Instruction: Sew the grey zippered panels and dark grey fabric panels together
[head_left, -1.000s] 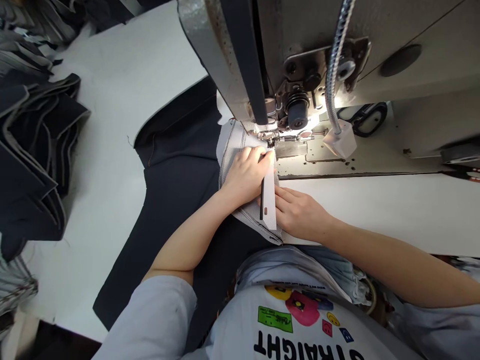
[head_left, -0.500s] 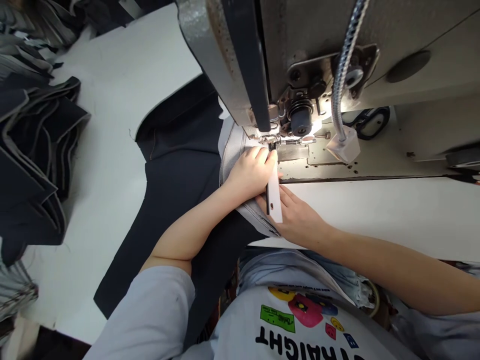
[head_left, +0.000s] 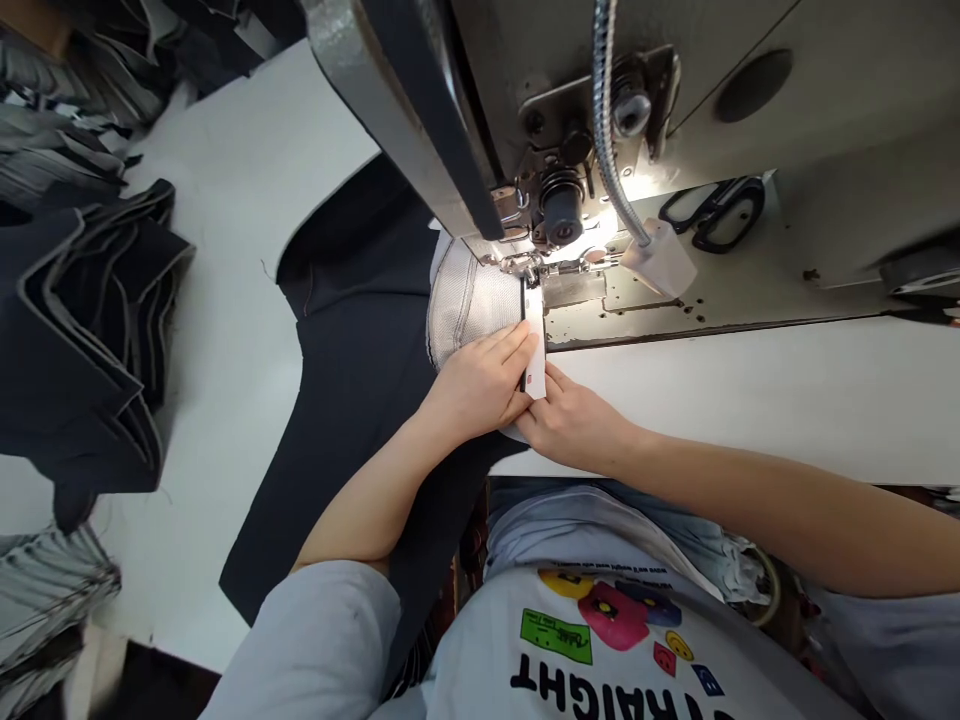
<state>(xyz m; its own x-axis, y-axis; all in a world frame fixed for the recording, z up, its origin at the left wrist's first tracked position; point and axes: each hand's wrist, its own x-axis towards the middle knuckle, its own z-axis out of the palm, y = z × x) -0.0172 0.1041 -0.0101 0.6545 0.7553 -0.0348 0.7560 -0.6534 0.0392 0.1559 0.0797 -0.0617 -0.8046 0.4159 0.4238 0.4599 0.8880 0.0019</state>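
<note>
A dark navy garment piece [head_left: 367, 350] with a light grey lined waistband [head_left: 487, 295] lies on the table to the left of the sewing machine's needle area [head_left: 529, 268]. A narrow white strip with a dark edge [head_left: 535, 355] runs from the presser foot toward me. My left hand [head_left: 480, 385] rests on the grey band, its fingers pressed together at the left edge of the strip. Just right of the strip's near end, my right hand [head_left: 577, 420] is closed with its fingertips at the cloth edge. What lies between its fingers is mostly hidden.
The sewing machine head [head_left: 420, 120] rises over the work. A flexible lamp [head_left: 660, 258] hangs right of the needle, and black-handled scissors [head_left: 716, 210] lie on the machine bed. Folded dark cloth pieces [head_left: 90, 330] are piled at the left.
My left hand has slid toward me along the strip, uncovering more of the grey band. The fingers of my right hand have drawn in near the strip's end. The camera view has shifted slightly.
</note>
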